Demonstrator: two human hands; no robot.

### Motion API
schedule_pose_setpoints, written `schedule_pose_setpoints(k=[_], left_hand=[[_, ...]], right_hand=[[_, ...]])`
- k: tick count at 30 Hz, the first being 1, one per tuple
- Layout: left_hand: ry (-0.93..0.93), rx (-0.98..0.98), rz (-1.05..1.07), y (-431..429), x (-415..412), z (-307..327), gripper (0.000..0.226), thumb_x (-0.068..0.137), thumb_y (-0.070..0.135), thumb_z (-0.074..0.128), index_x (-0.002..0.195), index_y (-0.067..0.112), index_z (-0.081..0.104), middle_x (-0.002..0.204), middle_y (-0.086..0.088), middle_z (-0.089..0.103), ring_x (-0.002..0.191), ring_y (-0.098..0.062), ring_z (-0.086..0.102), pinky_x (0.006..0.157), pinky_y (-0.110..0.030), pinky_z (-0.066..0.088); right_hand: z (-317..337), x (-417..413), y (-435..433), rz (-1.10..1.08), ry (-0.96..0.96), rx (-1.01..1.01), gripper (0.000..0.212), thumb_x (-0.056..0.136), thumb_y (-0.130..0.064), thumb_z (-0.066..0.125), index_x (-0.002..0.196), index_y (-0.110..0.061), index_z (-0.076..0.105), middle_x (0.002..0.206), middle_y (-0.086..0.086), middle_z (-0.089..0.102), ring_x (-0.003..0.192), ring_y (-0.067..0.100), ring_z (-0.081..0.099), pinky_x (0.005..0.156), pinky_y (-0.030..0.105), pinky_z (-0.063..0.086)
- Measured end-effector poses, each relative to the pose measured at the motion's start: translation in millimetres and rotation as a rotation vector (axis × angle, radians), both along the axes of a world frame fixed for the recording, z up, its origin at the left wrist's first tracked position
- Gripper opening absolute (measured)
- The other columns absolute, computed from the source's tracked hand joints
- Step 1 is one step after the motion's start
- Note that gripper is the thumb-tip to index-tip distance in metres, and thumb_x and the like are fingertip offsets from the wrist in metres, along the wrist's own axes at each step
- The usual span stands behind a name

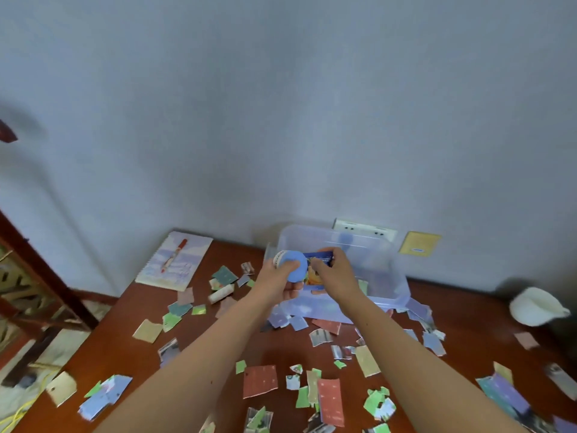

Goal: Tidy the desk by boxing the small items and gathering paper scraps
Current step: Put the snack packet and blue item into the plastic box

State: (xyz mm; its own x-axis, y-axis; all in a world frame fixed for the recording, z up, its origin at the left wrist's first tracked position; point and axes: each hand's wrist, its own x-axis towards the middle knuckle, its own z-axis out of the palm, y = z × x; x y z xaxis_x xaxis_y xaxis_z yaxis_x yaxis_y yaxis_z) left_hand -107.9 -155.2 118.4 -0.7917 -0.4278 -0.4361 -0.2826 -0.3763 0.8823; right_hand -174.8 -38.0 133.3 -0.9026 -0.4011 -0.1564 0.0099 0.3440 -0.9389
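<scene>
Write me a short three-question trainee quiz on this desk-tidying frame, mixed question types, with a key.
1. True or false: the left hand holds a blue round item near the clear box.
2. The red pen lies on: A the notebook; B the clear box; C the blue round item.
3. What does the right hand pinch?
Key: 1 true; 2 A; 3 a blue card.

1. The packet is mostly hidden behind the ball and the right hand, and its print is unreadable.
2. A dark red thing is cut off by the left edge.
3. The white object is too blurred to identify.
</scene>
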Motion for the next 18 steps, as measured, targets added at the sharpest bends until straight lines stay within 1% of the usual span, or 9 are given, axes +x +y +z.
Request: schedule_pose_setpoints(k=[2,3,6,8,9,11,13,15,18], left_hand=[[-0.022,-0.008,-0.034,10,-14,-1,0.043,0.095,0.015,0.057,0.133,0.006,0.039,0.083,-0.013,0.061,0.058,-0.018,0.060,0.050,-0.027,0.050],[-0.036,-0.022,-0.047,16,-20,0,0.043,0.095,0.013,0.057,0.133,0.007,0.037,0.083,-0.012,0.061,0.059,-0.018,0.060,0.049,-0.027,0.049],[-0.080,-0.092,-0.075,30,-39,-1,0.041,0.094,0.013,0.057,0.127,0.011,0.034,0.089,-0.014,0.062,0.059,-0.018,0.061,0.046,-0.025,0.049],[-0.100,-0.141,-0.107,37,-52,-5,0.042,0.093,0.016,0.058,0.127,0.010,0.034,0.102,-0.020,0.064,0.060,-0.019,0.062,0.048,-0.026,0.050],[-0.106,-0.172,-0.133,39,-58,-7,0.042,0.093,0.017,0.059,0.128,0.010,0.036,0.108,-0.022,0.064,0.063,-0.019,0.063,0.051,-0.028,0.052],[-0.098,-0.255,-0.205,42,-71,-11,0.043,0.093,0.020,0.060,0.129,0.009,0.039,0.117,-0.020,0.060,0.071,-0.018,0.063,0.059,-0.028,0.055],[-0.085,-0.308,-0.265,45,-82,-15,0.041,0.094,0.019,0.060,0.129,0.010,0.039,0.120,-0.015,0.055,0.083,-0.018,0.061,0.065,-0.028,0.055],[-0.084,-0.340,-0.299,46,-94,-21,0.041,0.093,0.018,0.061,0.127,0.010,0.040,0.119,-0.013,0.053,0.095,-0.023,0.059,0.073,-0.032,0.055],[-0.137,-0.401,-0.322,45,-112,-36,0.039,0.092,0.021,0.063,0.126,0.014,0.044,0.119,-0.012,0.056,0.103,-0.027,0.062,0.075,-0.033,0.056]], right_hand=[[3,-9,15,0.010,-0.050,0.005,0.020,0.094,-0.008,0.052,0.113,-0.011,0.049,0.092,0.006,0.050,0.072,0.014,0.056,0.050,0.027,0.056],[4,-14,21,0.012,-0.072,0.015,0.022,0.094,-0.008,0.051,0.115,-0.013,0.048,0.091,0.005,0.050,0.069,0.013,0.055,0.049,0.024,0.054],[4,-29,38,0.003,-0.119,0.057,0.031,0.092,-0.005,0.047,0.121,-0.016,0.046,0.092,0.006,0.051,0.070,0.014,0.054,0.051,0.025,0.054],[2,-40,47,-0.024,-0.140,0.062,0.034,0.091,-0.004,0.045,0.123,-0.015,0.045,0.089,0.005,0.052,0.072,0.014,0.054,0.053,0.025,0.054],[0,-47,51,-0.043,-0.132,0.068,0.036,0.090,-0.004,0.046,0.124,-0.015,0.046,0.090,0.004,0.053,0.074,0.014,0.055,0.058,0.026,0.055],[-3,-61,58,-0.069,-0.102,0.091,0.042,0.089,-0.004,0.048,0.130,-0.013,0.046,0.096,0.003,0.057,0.083,0.015,0.057,0.071,0.029,0.055],[-5,-74,66,-0.074,-0.088,0.102,0.050,0.088,-0.001,0.051,0.137,-0.011,0.045,0.107,0.006,0.058,0.092,0.019,0.057,0.080,0.030,0.050],[-8,-86,71,-0.075,-0.095,0.102,0.056,0.088,0.002,0.053,0.142,-0.010,0.041,0.120,0.009,0.056,0.099,0.019,0.055,0.082,0.026,0.046],[-17,-101,75,-0.075,-0.116,0.104,0.061,0.089,0.004,0.053,0.146,-0.010,0.036,0.127,0.012,0.055,0.100,0.018,0.054,0.073,0.016,0.046]])
